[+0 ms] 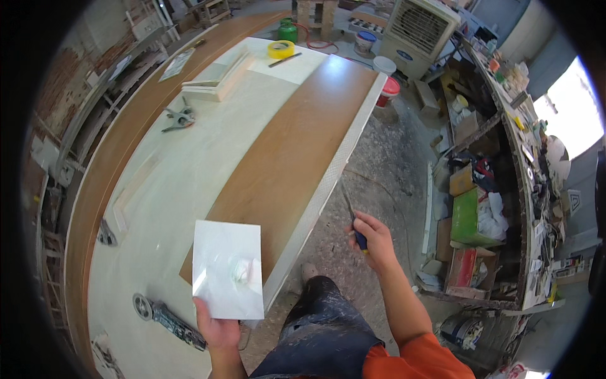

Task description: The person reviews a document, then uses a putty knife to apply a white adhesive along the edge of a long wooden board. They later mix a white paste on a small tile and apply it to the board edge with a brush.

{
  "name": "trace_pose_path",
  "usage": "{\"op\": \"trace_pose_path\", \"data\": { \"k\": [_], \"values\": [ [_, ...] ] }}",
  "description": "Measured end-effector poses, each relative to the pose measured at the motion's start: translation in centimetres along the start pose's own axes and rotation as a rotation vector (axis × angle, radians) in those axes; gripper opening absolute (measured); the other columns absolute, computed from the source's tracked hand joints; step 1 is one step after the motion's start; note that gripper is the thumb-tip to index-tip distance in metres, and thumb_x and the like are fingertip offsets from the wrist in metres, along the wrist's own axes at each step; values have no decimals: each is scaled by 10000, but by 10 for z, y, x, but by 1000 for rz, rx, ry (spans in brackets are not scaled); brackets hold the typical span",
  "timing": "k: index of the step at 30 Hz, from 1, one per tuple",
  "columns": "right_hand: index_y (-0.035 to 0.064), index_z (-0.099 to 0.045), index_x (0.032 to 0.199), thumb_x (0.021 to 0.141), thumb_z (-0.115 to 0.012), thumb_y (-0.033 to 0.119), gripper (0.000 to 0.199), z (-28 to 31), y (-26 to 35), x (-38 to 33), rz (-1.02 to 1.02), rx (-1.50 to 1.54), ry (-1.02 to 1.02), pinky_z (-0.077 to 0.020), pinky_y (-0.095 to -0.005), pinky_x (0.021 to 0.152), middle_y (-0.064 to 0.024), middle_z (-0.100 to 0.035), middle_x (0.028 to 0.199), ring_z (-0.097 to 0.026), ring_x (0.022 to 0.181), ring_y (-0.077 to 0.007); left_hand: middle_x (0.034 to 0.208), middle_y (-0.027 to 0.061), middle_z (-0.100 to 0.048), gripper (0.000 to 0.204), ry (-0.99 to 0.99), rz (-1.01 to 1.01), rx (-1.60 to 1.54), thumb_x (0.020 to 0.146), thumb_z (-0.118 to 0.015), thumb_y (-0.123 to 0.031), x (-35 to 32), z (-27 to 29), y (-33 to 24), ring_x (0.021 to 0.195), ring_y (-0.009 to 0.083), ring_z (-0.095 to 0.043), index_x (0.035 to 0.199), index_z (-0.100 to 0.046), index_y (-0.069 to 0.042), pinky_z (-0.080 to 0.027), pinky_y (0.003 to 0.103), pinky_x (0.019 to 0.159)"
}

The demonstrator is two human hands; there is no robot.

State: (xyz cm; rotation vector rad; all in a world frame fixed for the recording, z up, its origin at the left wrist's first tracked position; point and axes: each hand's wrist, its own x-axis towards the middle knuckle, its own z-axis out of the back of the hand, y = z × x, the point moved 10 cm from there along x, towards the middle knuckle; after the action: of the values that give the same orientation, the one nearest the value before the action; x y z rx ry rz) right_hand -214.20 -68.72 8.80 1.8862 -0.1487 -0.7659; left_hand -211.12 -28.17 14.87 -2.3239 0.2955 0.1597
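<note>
My left hand (pixel 218 330) is closed on the lower edge of a flat white square board (pixel 221 249). A small dollop of whitish paste (pixel 243 271) lies on the board's right half. The board is held above the near end of a long brown panel (pixel 297 145). In my right hand (pixel 377 245) is a slim tool with a dark blue handle (pixel 360 239). Its thin dark shaft (pixel 347 201) points up and away, just off the panel's right edge; whether it is a screwdriver or a narrow spatula I cannot tell.
An angle grinder (pixel 165 321), a spring clamp (pixel 179 118), wooden frame pieces (pixel 218 85) and yellow tape (pixel 281 49) lie on the pale worktable (pixel 189 170). Cluttered shelving (pixel 499 164) runs along the right. Buckets (pixel 389 88) and an air cooler (pixel 416 35) stand beyond.
</note>
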Motion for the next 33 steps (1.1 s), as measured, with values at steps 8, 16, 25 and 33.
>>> {"op": "trace_pose_path", "data": {
  "k": [8, 16, 25, 33],
  "values": [
    [-7, -536, 1426, 1019, -615, 118, 433, 20, -59, 86, 15, 308, -192, -506, -272, 571, -113, -704, 994, -653, 695, -158, 1586, 148, -409, 780, -110, 23, 167, 1056, -461, -552, 12, 0, -1, 1458, 315, -404, 1580, -285, -2, -325, 474, 1204],
    [7, -578, 1413, 1000, -658, 128, 438, 12, -82, 103, 65, 188, -274, -493, -262, 572, -75, -708, 975, -636, 694, -128, 1586, 149, -412, 806, -213, 17, 186, 1045, -491, -553, 15, 6, 1, 1454, 321, -413, 1585, -267, 1, -340, 480, 1201],
    [4, -592, 1404, 976, -671, 97, 446, 14, -113, 74, 57, 84, -371, -475, -244, 571, -46, -695, 952, -593, 661, -102, 1577, 143, -434, 729, -115, 30, 143, 1066, -470, -517, -4, 15, -14, 1446, 318, -422, 1561, -335, 0, -330, 472, 1202],
    [4, -661, 1324, 931, -720, 85, 406, -69, -61, -71, 34, -107, 54, -485, -242, 611, -50, -697, 944, -618, 714, -123, 1565, 171, -451, 692, -63, 7, 32, 1088, -409, -501, -51, 59, -48, 1433, 327, -444, 1547, -356, 14, -335, 479, 1202]
  ]
}}
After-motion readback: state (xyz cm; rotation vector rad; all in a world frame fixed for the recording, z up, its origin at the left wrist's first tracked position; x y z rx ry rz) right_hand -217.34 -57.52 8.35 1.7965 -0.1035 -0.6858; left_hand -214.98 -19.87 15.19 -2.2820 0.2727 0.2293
